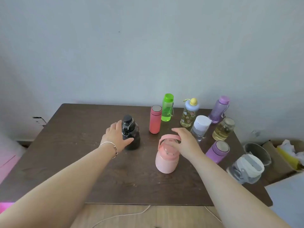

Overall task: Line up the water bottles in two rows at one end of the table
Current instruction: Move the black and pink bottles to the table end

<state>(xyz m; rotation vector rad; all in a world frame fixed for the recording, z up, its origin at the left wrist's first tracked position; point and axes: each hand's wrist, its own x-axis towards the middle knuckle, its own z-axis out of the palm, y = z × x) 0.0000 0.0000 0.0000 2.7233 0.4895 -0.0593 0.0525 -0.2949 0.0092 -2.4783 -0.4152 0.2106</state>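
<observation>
On the brown table [74,162], my left hand [115,137] wraps the left side of a black bottle [135,141] near the middle. My right hand [185,142] curls over the handle of a pink bottle [166,160] in front of it. Behind stand a red tumbler [155,120], a green bottle [167,107], a patterned bottle with a yellow knob [188,115] and a purple bottle [218,111]. Further right are a white-capped clear bottle [200,127], a glass jar of yellowish liquid [222,130], a purple tumbler [217,151] and a clear grey-lidded bottle [246,168] at the right edge.
The table's back edge meets a pale wall. Off its right side stand a clear bucket [258,152] and a cardboard box [279,162] with crumpled paper. A white cable [123,216] runs on the floor below the front edge. Something pink [6,162] lies at the left.
</observation>
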